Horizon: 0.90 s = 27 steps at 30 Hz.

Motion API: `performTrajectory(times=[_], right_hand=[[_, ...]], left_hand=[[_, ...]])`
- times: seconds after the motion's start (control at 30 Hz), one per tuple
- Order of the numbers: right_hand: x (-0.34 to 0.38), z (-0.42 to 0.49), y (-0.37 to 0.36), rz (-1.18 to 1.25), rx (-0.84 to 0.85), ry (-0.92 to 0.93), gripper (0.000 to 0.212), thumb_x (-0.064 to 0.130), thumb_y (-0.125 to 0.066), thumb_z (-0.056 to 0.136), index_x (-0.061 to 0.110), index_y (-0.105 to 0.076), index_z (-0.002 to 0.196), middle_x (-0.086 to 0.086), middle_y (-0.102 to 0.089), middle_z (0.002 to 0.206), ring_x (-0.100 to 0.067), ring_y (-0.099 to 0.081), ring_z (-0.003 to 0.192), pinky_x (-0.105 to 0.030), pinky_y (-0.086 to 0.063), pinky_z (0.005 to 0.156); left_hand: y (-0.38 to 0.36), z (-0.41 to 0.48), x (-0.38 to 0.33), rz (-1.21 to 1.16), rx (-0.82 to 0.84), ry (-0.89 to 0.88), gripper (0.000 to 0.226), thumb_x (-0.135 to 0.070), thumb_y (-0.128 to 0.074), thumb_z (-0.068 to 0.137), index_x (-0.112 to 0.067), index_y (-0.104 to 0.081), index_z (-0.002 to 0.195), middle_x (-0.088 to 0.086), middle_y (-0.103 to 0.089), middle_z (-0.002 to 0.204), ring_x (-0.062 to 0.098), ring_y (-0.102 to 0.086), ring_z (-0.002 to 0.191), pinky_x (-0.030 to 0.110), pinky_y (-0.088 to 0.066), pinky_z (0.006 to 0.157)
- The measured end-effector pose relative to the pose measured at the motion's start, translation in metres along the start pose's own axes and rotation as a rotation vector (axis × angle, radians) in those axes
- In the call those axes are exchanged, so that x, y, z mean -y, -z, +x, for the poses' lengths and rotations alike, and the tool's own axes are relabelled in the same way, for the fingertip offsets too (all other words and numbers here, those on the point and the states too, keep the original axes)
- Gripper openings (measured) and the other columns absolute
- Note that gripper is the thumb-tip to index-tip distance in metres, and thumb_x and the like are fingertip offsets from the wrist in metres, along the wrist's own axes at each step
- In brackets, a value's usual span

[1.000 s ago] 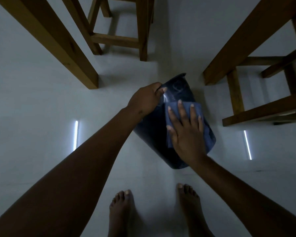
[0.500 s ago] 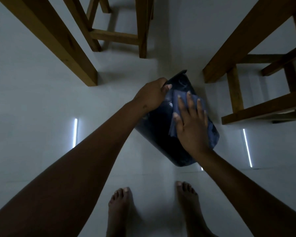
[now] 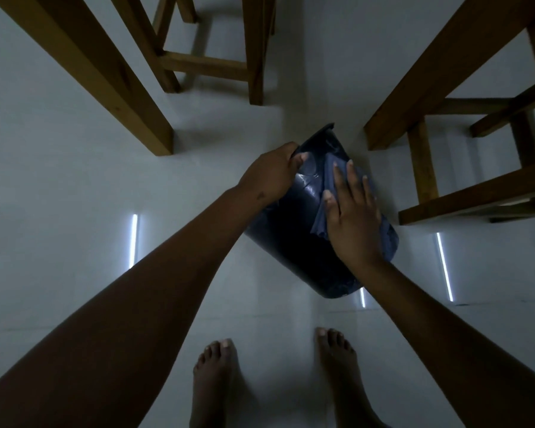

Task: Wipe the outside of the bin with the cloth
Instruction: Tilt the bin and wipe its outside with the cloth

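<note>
Head view, pale glossy floor (image 3: 59, 186), wooden furniture legs (image 3: 105, 78), dim room

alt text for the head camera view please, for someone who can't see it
Seen from above, a person's right hand presses a blue cloth flat against the side of a dark bin, which is tipped on a pale floor, while the left hand grips the bin's far end. Wooden furniture legs stand around it, and two bare feet show at the bottom.

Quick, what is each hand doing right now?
Left hand: closed, gripping the far end of the bin.
Right hand: open and flat, pressing the cloth on the bin's side.
</note>
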State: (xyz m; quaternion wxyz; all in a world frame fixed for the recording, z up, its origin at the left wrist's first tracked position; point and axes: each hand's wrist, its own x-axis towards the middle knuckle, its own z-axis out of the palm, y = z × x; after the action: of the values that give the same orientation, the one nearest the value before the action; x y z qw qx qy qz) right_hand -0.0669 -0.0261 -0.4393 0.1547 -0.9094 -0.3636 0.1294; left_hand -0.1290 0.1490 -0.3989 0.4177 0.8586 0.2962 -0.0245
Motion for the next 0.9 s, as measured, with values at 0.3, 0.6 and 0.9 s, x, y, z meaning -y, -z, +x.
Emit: performTrajectory(times=[0.3, 0.6, 0.9], right_hand=[[0.006, -0.037, -0.014, -0.186, -0.036, 0.208, 0.055, 0.045, -0.032, 0.100, 0.036, -0.018, 0.153, 0.000, -0.013, 0.164, -0.033, -0.009, 0.150, -0.057, -0.017, 0.115], [0.006, -0.040, -0.009, -0.119, -0.036, 0.039, 0.059, 0.050, -0.020, 0.100, 0.031, -0.011, 0.155, -0.003, -0.010, 0.165, -0.034, -0.010, 0.150, -0.058, -0.021, 0.115], [-0.001, -0.018, -0.006, 0.050, 0.035, -0.002, 0.059, 0.055, -0.019, 0.099, 0.037, -0.008, 0.153, 0.003, -0.007, 0.165, -0.030, -0.010, 0.150, -0.058, -0.023, 0.116]], left_hand=[[0.004, -0.005, 0.001, -0.088, 0.019, 0.023, 0.026, -0.040, -0.039, 0.100, -0.019, -0.054, 0.095, 0.000, -0.060, 0.092, 0.021, -0.058, 0.086, 0.028, -0.038, 0.066], [-0.001, -0.024, 0.013, -0.032, -0.065, -0.003, 0.029, -0.039, -0.039, 0.099, -0.017, -0.056, 0.090, -0.002, -0.060, 0.081, 0.019, -0.058, 0.078, 0.027, -0.038, 0.069], [0.005, 0.000, -0.006, 0.039, 0.057, 0.028, 0.028, -0.038, -0.038, 0.101, -0.016, -0.048, 0.087, 0.004, -0.055, 0.084, 0.022, -0.051, 0.079, 0.029, -0.034, 0.069]])
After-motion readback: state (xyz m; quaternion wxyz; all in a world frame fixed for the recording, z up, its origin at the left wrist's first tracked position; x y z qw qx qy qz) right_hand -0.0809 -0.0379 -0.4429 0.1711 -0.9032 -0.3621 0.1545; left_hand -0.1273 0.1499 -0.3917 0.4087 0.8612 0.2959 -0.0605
